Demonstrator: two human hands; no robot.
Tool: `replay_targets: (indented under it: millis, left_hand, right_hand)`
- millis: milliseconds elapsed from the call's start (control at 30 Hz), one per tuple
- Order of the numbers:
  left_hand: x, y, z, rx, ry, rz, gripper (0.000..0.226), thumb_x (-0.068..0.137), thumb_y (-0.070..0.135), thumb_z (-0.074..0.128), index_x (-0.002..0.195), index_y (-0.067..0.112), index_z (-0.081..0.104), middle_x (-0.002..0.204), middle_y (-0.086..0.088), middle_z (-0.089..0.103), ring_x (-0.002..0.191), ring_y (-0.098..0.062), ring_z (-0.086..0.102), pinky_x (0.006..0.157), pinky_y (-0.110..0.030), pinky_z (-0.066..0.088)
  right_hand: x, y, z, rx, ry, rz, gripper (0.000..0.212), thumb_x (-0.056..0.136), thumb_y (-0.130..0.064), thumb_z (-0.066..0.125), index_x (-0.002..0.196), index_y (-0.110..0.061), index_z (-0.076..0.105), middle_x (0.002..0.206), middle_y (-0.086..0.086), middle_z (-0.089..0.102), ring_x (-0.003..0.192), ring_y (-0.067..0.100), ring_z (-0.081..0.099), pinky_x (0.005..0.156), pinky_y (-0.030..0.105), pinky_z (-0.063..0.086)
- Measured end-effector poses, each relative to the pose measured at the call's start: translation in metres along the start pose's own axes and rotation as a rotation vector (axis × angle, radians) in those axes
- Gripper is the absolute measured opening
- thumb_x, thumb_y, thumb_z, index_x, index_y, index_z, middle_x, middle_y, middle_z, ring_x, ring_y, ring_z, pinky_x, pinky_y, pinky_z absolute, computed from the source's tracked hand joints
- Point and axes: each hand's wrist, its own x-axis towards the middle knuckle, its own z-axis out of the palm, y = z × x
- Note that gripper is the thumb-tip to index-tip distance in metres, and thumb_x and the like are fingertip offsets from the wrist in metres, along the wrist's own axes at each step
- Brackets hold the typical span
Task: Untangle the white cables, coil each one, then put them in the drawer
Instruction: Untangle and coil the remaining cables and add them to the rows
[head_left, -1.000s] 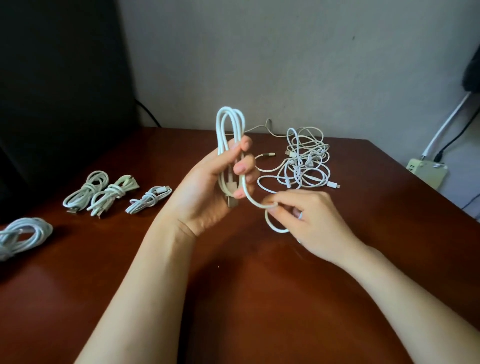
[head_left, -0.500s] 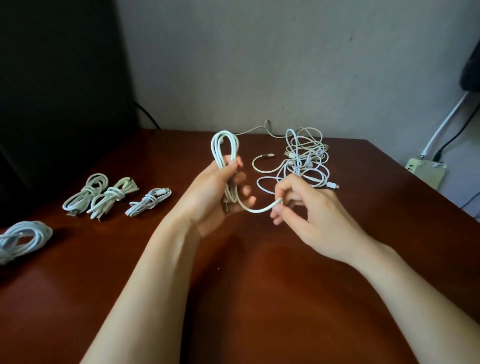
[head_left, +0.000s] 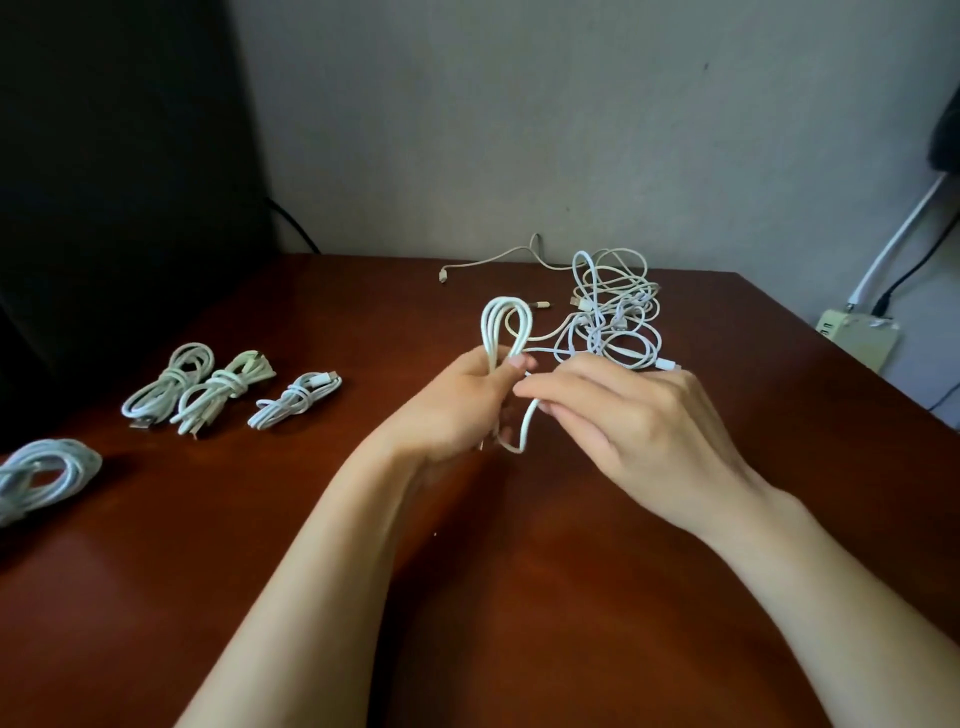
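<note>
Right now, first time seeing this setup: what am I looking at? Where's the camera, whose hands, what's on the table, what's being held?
There is no robot here. A person works with bare hands, and the single picture comes from a wide-angle camera on their head, looking forward and down.

The left hand grips a folded white cable, its loops sticking up above the fingers. The right hand pinches the loose tail of that same cable just beside it.

On the brown table lie three coiled bundles to the left, a fourth bundle at the left edge, and a tangled pile of white cables behind the hands. No drawer is in view.
</note>
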Motion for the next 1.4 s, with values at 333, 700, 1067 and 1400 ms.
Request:
replay_targets:
  millis: [333,700,1067,1400]
  left_hand:
    - [-0.005,0.003,0.015,-0.151,-0.209,-0.214,0.037,0.099,0.034,0.043,0.07,0.014,0.049,0.061,-0.004,0.036,0.052,-0.013,0.032,0.05,-0.024,0.03]
    - [-0.012,0.01,0.009,0.183,-0.389,0.023,0.042,0.077,0.014,0.077,0.116,0.018,0.059,0.065,0.008,0.042,0.059,-0.005,0.038,0.057,-0.016,0.033]
    - [-0.009,0.007,0.012,0.058,-0.295,0.008,0.035,0.096,0.015,0.054,0.118,-0.011,0.048,0.071,-0.006,0.041,0.06,-0.009,0.048,0.053,-0.015,0.047]
    - [-0.011,0.009,0.011,0.001,-0.271,-0.024,0.026,0.097,0.035,0.045,0.085,0.013,0.043,0.057,0.003,0.02,0.047,-0.009,0.019,0.04,-0.015,0.022]
  right_hand:
    - [-0.002,0.014,-0.007,-0.174,0.173,0.02,0.017,0.091,-0.024,0.065,0.079,-0.015,0.073,0.07,0.001,0.067,0.054,0.023,0.06,0.048,0.03,0.046]
    - [-0.005,0.033,-0.015,-0.164,0.165,-0.017,0.02,0.09,-0.025,0.067,0.076,-0.011,0.072,0.068,0.002,0.065,0.061,0.025,0.058,0.052,0.032,0.045]
    - [-0.007,0.039,-0.015,-0.145,0.165,0.073,0.016,0.087,-0.022,0.069,0.076,-0.01,0.072,0.069,0.002,0.066,0.059,0.023,0.059,0.05,0.032,0.047]
    - [-0.006,0.037,-0.016,-0.202,0.212,0.064,0.013,0.089,-0.02,0.068,0.08,-0.012,0.073,0.07,0.002,0.066,0.058,0.023,0.061,0.048,0.032,0.046]
